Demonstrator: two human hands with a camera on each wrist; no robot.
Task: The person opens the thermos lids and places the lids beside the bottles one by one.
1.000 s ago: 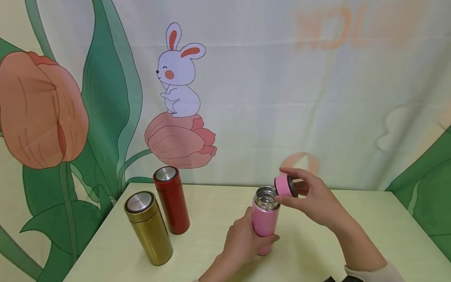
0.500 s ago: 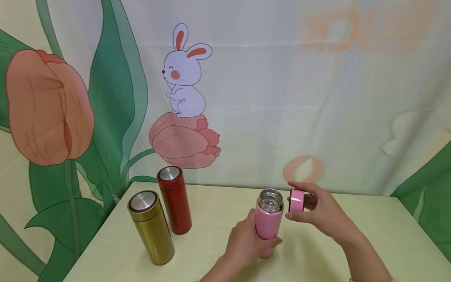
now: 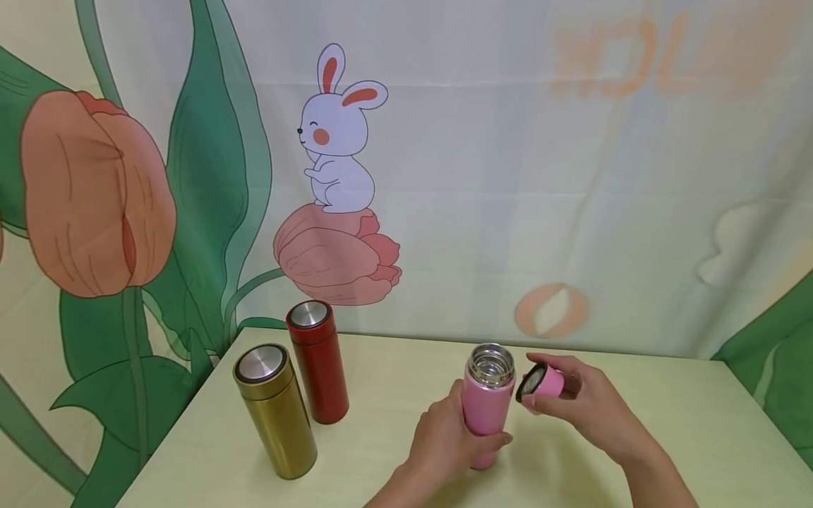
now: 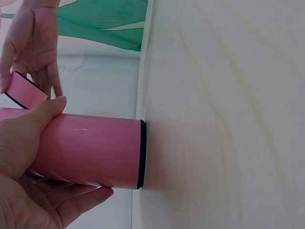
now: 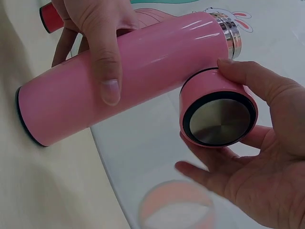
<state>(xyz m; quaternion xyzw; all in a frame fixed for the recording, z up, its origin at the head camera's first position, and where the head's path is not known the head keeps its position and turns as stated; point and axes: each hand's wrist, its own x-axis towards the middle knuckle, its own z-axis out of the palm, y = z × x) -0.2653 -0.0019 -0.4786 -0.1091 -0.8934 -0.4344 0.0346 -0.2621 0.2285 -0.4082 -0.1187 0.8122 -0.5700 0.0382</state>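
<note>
1. The left hand (image 3: pixel 444 436) wraps its fingers around the glossy pink cylindrical bottle (image 3: pixel 488 406), held upright, silvery mouth open.
2. The right hand (image 3: pixel 593 406) pinches the short round pink lid (image 3: pixel 552 383) in half-spread fingers; at the mouth's two o'clock a second ago, it now tilts near four o'clock.
3. Toward nine o'clock, gold (image 3: pixel 279 427) and red cylindrical bottles (image 3: pixel 324 381) stand unmoved on the pale bench (image 3: pixel 387 395).

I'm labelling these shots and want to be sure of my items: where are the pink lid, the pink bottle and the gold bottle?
Pink lid (image 5: pixel 219 116): right wrist view, on its metal disc.
Pink bottle (image 5: pixel 143 69): right wrist view, on its body.
Gold bottle (image 3: pixel 277 416): head view, on its body.
</note>
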